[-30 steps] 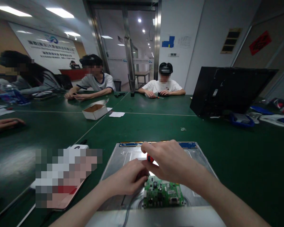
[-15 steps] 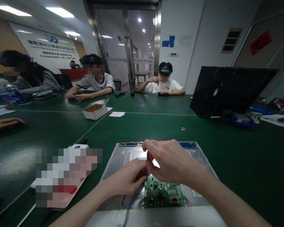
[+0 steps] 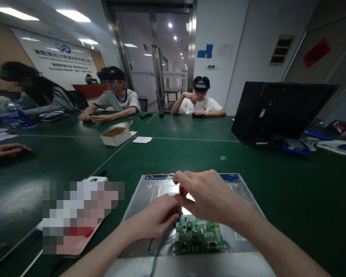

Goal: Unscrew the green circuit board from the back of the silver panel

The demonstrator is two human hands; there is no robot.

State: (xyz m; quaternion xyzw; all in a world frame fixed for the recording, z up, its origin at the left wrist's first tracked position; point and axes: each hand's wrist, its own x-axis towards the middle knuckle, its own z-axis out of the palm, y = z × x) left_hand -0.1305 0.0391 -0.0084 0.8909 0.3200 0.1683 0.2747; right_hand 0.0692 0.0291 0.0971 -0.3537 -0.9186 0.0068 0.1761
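Observation:
My right hand (image 3: 210,196) grips the red and black handle of a screwdriver (image 3: 182,190) from above; its shaft is hidden. Directly below, my left hand (image 3: 158,213) has its fingers curled in by the lower part of the tool, and what they pinch is out of sight. Both hands are over the back of a metal display panel (image 3: 142,194) lying flat. A green circuit board (image 3: 198,234) with several connectors sits on the panel, its upper left corner next to my left fingertips. A narrow blue circuit strip (image 3: 230,177) runs along the panel's far edge.
A grey cable (image 3: 155,256) curves off the board's left side. Left of the panel lie phone-like objects, partly pixelated, with a pink case (image 3: 75,246). Farther off are an open white box (image 3: 115,137) and a black monitor (image 3: 279,111). Other people sit around the green table (image 3: 175,154).
My hands stay nearly where they were, with only a slight shift of the right fingers on the handle. Across the table, a person's raised hand has moved a little.

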